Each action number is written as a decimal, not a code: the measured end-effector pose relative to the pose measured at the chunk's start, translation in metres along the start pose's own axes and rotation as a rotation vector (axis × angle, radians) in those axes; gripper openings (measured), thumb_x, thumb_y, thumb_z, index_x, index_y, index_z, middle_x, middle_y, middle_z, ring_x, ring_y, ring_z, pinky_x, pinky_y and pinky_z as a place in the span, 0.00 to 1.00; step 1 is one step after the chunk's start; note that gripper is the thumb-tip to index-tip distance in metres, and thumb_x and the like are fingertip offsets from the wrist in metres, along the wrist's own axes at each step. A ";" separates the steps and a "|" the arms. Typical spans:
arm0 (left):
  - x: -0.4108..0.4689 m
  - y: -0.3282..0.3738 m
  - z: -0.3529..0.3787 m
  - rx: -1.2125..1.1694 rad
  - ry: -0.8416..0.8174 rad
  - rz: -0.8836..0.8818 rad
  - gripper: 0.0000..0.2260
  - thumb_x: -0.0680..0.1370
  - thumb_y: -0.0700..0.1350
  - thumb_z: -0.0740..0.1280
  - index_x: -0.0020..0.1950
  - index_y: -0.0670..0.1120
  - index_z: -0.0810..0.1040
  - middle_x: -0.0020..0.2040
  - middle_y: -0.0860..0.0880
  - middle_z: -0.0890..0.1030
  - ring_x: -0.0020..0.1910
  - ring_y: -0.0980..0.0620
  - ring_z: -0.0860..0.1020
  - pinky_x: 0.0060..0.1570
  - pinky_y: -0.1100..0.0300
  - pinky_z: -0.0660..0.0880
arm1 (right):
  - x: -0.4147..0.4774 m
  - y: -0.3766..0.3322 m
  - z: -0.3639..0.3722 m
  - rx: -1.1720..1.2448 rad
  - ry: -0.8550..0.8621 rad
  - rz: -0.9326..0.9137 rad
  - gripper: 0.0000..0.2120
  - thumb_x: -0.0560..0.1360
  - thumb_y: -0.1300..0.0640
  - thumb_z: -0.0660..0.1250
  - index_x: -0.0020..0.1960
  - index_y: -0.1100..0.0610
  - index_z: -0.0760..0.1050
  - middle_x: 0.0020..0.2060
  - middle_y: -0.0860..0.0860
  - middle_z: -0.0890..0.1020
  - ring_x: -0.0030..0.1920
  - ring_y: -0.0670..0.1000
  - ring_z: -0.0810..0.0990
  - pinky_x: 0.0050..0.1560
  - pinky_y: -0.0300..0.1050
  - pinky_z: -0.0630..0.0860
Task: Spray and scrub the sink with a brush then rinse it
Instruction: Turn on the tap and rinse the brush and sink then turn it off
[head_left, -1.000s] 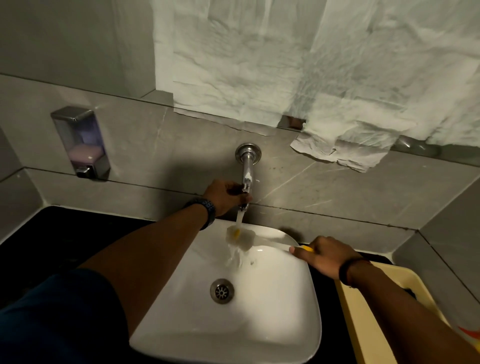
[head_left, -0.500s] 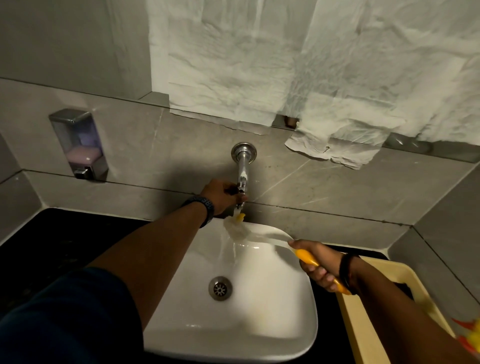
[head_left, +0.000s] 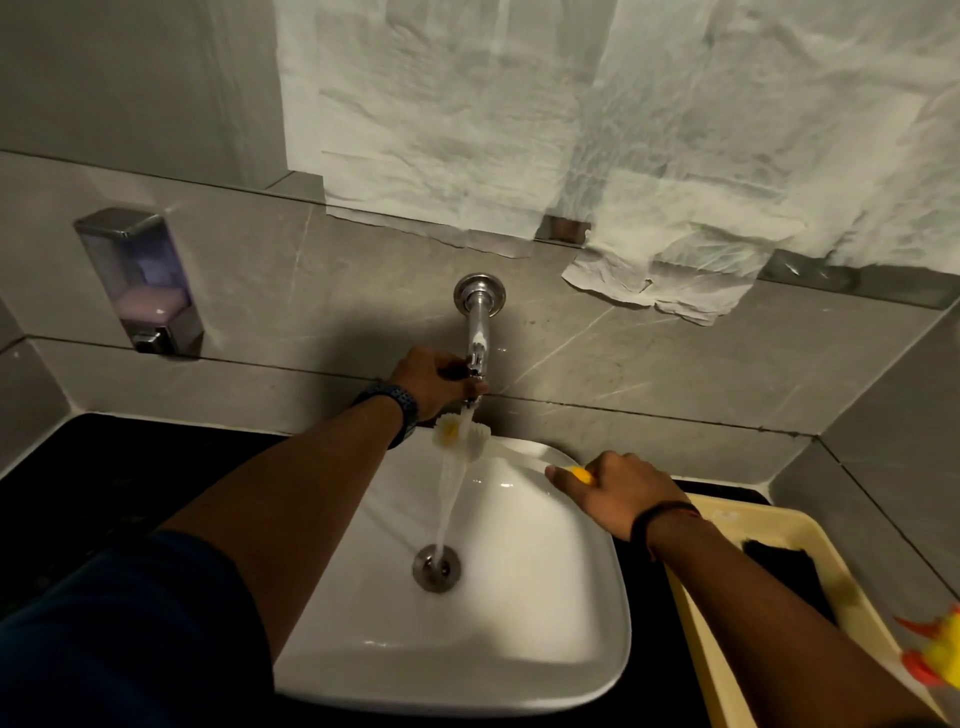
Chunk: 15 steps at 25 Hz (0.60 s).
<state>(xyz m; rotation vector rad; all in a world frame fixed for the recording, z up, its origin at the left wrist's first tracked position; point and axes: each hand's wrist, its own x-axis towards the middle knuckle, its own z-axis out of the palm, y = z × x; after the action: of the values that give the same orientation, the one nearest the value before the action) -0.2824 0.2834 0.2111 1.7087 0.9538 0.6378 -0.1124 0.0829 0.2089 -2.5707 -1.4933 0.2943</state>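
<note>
A white basin sink (head_left: 545, 613) sits on a black counter, with a metal drain (head_left: 436, 567) at its centre. A chrome tap (head_left: 477, 332) comes out of the grey wall above it. My left hand (head_left: 434, 382) grips the tap's handle at its outlet. Water streams from the tap down to the drain. My right hand (head_left: 618, 491) holds the yellow handle of a brush (head_left: 460, 434). The brush's white bristled head is at the sink's back rim, right under the water stream.
A soap dispenser (head_left: 137, 280) with pink soap is fixed to the wall at left. A cream tray (head_left: 769, 525) at right holds a dark cloth (head_left: 784, 571) and a yellow-orange object (head_left: 935, 652). Crumpled white paper (head_left: 597, 130) covers the mirror above.
The water, off half a second ago, runs again in a full stream to the drain. The brush head has stayed under the tap, and my right hand has turned back over the handle.
</note>
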 end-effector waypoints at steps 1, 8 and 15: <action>-0.001 0.001 0.000 0.010 0.007 -0.006 0.13 0.65 0.49 0.77 0.47 0.51 0.82 0.43 0.51 0.84 0.47 0.52 0.81 0.41 0.60 0.76 | 0.001 0.000 0.002 0.110 -0.034 0.042 0.30 0.67 0.26 0.56 0.27 0.52 0.67 0.26 0.48 0.75 0.30 0.51 0.75 0.30 0.44 0.66; -0.002 0.007 0.025 0.407 0.357 0.052 0.17 0.62 0.58 0.77 0.40 0.49 0.76 0.34 0.51 0.80 0.33 0.54 0.78 0.31 0.61 0.73 | -0.001 0.011 0.013 0.298 -0.094 0.117 0.32 0.69 0.29 0.60 0.27 0.57 0.69 0.25 0.51 0.75 0.28 0.52 0.74 0.35 0.47 0.68; 0.004 -0.012 0.023 0.936 0.225 0.611 0.34 0.77 0.53 0.60 0.75 0.44 0.44 0.78 0.43 0.51 0.76 0.45 0.49 0.74 0.51 0.48 | -0.014 0.019 0.011 -0.267 0.195 -0.092 0.28 0.71 0.27 0.49 0.34 0.49 0.70 0.31 0.50 0.76 0.32 0.52 0.70 0.34 0.44 0.65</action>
<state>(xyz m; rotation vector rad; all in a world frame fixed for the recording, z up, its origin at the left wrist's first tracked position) -0.2660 0.2766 0.1919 2.8710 0.9457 0.8568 -0.1060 0.0623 0.1951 -2.6210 -1.6680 -0.1749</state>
